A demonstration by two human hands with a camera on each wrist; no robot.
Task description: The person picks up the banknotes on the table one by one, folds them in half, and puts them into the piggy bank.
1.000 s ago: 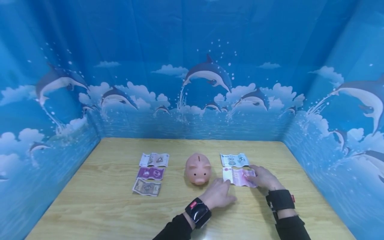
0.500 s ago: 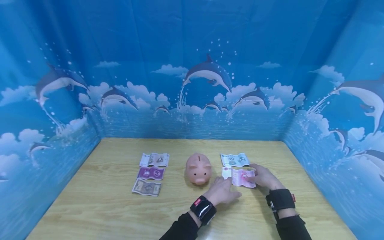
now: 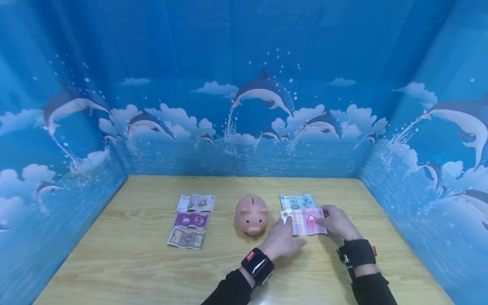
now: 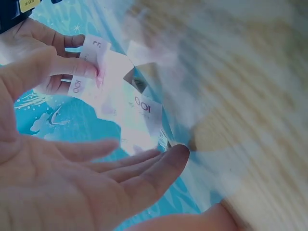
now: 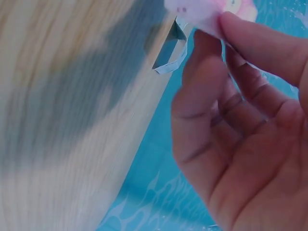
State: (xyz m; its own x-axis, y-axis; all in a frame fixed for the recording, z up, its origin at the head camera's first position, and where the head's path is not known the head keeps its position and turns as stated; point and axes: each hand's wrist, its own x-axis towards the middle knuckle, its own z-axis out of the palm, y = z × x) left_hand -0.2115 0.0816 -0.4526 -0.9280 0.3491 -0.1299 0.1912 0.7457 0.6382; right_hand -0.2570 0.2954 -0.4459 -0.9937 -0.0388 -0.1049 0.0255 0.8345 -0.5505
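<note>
My right hand (image 3: 338, 222) pinches the right end of a pink 100 banknote (image 3: 299, 224) between thumb and fingers, plain in the right wrist view, where the note (image 5: 204, 13) stands up off the tabletop. The left hand (image 3: 280, 242) is at the note's left end, its fingertips overlapping the lower left corner. Seen from the left wrist, that hand (image 4: 91, 187) has its fingers stretched out and the note's far end is in the other hand's grip. Just behind lies a wavy blue-green banknote (image 3: 295, 202), its near edge covered by the pink one. A pink piggy bank (image 3: 252, 216) stands left of the notes.
Left of the piggy bank, three creased banknotes lie in a column: a pale one (image 3: 196, 203), a purple one (image 3: 192, 220) and a brownish one (image 3: 187, 238). A blue dolphin-print curtain (image 3: 244, 156) encloses the wooden table (image 3: 145, 271) at the back and sides.
The pink banknote has risen off the table and now overlaps the blue-green one's near edge. The right hand has lifted slightly with it; the left hand has shifted right toward the note.
</note>
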